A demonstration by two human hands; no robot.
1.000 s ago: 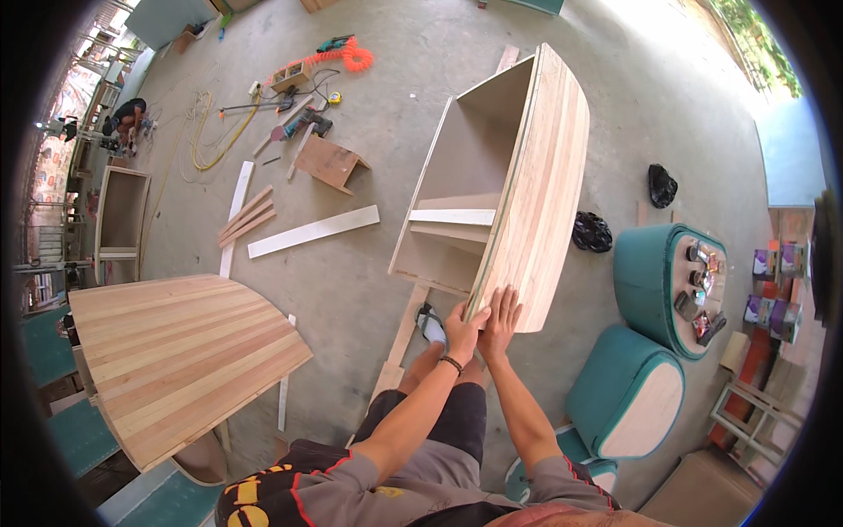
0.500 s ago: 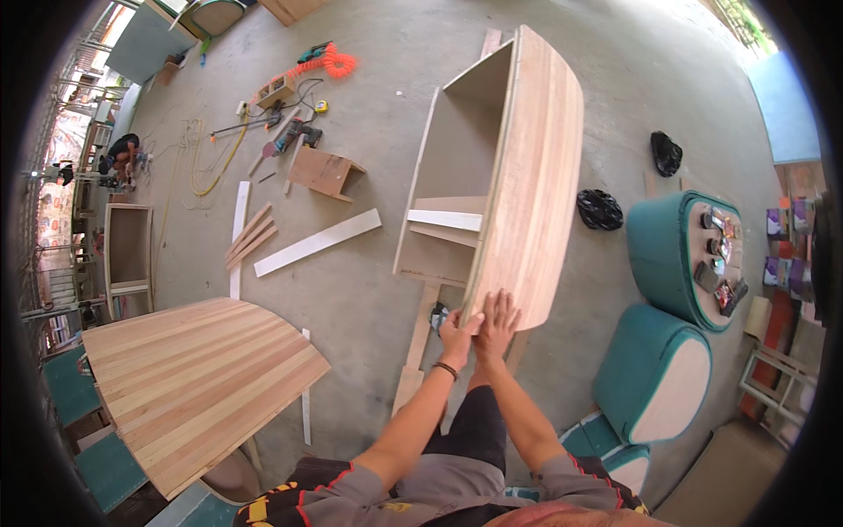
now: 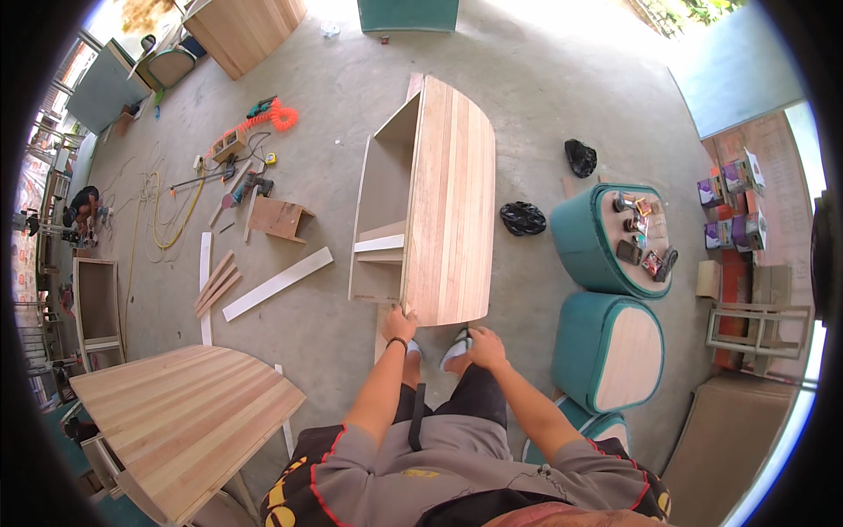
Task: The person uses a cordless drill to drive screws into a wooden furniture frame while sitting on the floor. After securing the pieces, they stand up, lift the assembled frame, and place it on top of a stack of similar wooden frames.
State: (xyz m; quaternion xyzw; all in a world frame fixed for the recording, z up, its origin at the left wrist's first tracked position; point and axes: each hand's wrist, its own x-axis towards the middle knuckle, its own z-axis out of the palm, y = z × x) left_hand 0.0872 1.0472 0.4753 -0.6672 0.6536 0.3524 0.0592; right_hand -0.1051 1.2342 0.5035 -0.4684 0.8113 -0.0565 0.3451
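A cabinet with a striped wooden slatted panel on top and an open hollow side on its left stands in front of me. A white strip crosses the hollow. My left hand is closed on the cabinet's near left corner. My right hand is just below the near right corner, its fingers curled; whether it touches the cabinet, or what it holds, I cannot make out. Both my feet are on the floor beneath my hands.
At lower left is a slatted wooden panel. Boards, a small wooden box, power tools and hoses lie on the left floor. Teal rounded units stand right, one bearing small items. Black bags lie between. A person crouches far left.
My right hand has left the top panel and moved right, away from my left hand. The left hand stays at the near left corner. The whole view has shifted.
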